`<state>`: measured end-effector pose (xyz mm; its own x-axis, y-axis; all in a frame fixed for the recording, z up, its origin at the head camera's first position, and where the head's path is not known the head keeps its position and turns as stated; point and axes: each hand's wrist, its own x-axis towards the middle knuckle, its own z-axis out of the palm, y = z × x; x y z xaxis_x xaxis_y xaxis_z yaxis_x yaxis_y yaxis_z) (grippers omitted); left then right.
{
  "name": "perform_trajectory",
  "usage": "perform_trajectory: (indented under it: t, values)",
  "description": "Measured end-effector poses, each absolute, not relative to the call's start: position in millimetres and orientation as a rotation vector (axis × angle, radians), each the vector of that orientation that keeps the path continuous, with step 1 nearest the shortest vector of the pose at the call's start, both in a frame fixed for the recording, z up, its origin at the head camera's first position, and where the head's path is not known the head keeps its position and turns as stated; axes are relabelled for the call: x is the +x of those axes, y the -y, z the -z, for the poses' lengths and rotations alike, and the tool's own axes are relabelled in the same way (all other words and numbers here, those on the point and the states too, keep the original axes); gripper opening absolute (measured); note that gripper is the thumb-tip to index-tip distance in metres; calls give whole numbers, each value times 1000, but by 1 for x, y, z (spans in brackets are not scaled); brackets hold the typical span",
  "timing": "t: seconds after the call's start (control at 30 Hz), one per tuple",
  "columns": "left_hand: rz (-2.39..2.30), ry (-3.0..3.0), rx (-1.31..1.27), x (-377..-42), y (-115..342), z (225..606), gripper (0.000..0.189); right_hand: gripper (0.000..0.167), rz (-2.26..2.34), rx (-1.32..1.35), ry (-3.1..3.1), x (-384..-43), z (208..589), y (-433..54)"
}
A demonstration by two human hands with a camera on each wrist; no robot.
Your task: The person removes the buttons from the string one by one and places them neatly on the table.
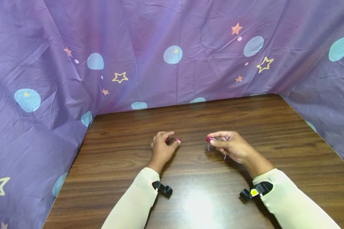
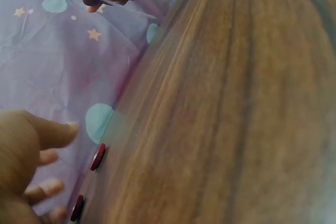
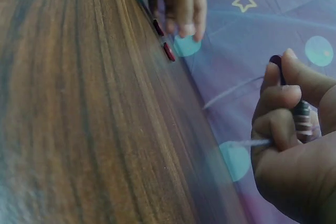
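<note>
Between thumb and fingertips, my right hand [image 1: 233, 147] pinches a flat red disc [image 1: 208, 139] that looks like a button. A thin pale purple string [image 3: 233, 94] trails from this hand, with one end sticking out below the fingers. Tucked inside the curled fingers, partly hidden, is a dark and white striped piece [image 3: 303, 120]. My left hand [image 1: 162, 149] hovers low over the table with thumb and fingers spread. Close to its fingertips lie two more red discs, one nearer [image 2: 98, 157] and another beside it [image 2: 77, 208].
A brown wood-grain table [image 1: 126, 190] spreads under both hands. Purple cloth [image 1: 149, 28] with stars and blue spots hangs along its back and both sides. Each sleeve carries a black wrist mount, the left one [image 1: 162, 189] and the right one [image 1: 256, 190].
</note>
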<state>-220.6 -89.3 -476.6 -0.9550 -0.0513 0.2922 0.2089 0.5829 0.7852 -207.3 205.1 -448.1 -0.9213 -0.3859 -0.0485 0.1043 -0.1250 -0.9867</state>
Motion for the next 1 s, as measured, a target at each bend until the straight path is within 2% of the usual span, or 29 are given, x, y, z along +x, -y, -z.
perform_trajectory:
  t: [0.17,0.3,0.63,1.0]
  values:
    - [1373,2349,-287,-218,85,471,39,37,2176,-341,-1857,-208,451,-203]
    - [1474,2287,-377,-213,79,466,37,38,2173,-345,-1944,-207,451,-200]
    - [1617,2274,-549,-202,67,456,43,38,2229,-405,-1926,-207,450,-199]
    - [1640,2317,-619,-192,56,452,44,42,2172,-411,-1962,-206,449,-198]
